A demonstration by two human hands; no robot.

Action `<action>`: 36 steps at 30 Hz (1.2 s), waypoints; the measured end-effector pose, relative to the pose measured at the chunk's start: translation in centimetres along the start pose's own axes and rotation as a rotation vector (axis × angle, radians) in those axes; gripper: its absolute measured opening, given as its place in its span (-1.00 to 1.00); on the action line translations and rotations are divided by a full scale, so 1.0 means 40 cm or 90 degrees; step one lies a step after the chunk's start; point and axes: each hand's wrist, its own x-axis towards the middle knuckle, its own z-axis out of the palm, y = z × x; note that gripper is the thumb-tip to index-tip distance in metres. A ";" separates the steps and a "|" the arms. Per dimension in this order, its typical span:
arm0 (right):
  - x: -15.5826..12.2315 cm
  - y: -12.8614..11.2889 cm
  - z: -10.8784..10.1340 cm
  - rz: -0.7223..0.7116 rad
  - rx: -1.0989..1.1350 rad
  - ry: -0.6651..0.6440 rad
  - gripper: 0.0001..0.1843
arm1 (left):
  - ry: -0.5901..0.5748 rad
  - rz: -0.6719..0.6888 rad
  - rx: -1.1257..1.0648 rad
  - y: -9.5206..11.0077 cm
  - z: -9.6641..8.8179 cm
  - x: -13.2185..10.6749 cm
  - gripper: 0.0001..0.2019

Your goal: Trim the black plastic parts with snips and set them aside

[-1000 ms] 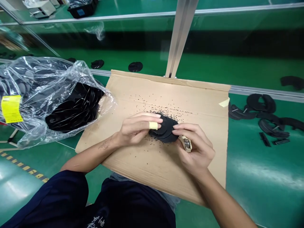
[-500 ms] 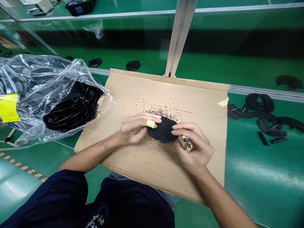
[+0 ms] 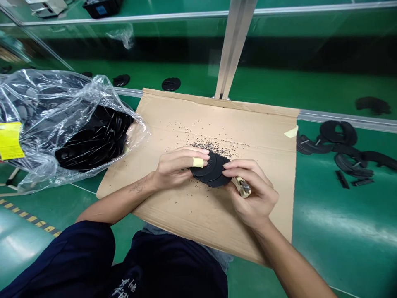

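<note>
Several thin, round black discs (image 3: pixel 214 169) overlap in a fanned stack above the cardboard. My left hand (image 3: pixel 175 167) grips the stack's left edge, fingers on top and the thumb mostly hidden below; yellow tape wraps one finger. On the opposite edge, my right hand (image 3: pixel 252 188) pinches the discs between fingers and thumb. Tucked in that same palm is a small tool with a cream body and a metal end (image 3: pixel 245 189); its kind is unclear. Beneath the discs, many tiny black bits (image 3: pixel 214 145) lie scattered on the cardboard sheet (image 3: pixel 186 225).
To the left, a clear plastic bag (image 3: pixel 102 89) full of black discs lies open, bearing a yellow label (image 3: pixel 10 140). Curved black parts (image 3: pixel 352 163) rest on the green surface at right. A metal post (image 3: pixel 234 49) rises behind the cardboard. Another disc stack (image 3: pixel 171 84) sits beyond.
The discs are fanned slightly wider, with more overlapping edges showing. My left thumb has slipped under the stack. My right hand stays nearly still.
</note>
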 end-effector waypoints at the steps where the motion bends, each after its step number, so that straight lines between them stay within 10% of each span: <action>1: 0.000 0.000 0.001 0.001 -0.001 0.000 -0.73 | 0.001 0.009 0.007 -0.002 0.002 -0.001 -0.73; 12: 0.004 -0.006 0.007 0.054 0.043 0.005 -0.81 | -0.022 0.076 0.169 -0.002 -0.006 -0.004 -0.75; 20: 0.025 0.021 0.009 0.540 0.356 -0.103 -0.51 | -0.121 0.113 0.202 0.013 -0.028 0.009 -0.86; 27: 0.033 0.011 0.004 0.541 0.382 -0.158 -0.54 | -0.159 0.224 0.283 0.016 -0.012 -0.008 -0.93; 33: 0.028 0.013 0.001 0.349 0.140 -0.030 -0.68 | 0.012 -0.080 0.083 0.007 0.013 -0.022 -0.70; 36: 0.020 0.012 0.007 0.305 0.088 -0.015 -0.70 | -0.019 -0.224 -0.068 0.015 0.018 -0.020 -0.55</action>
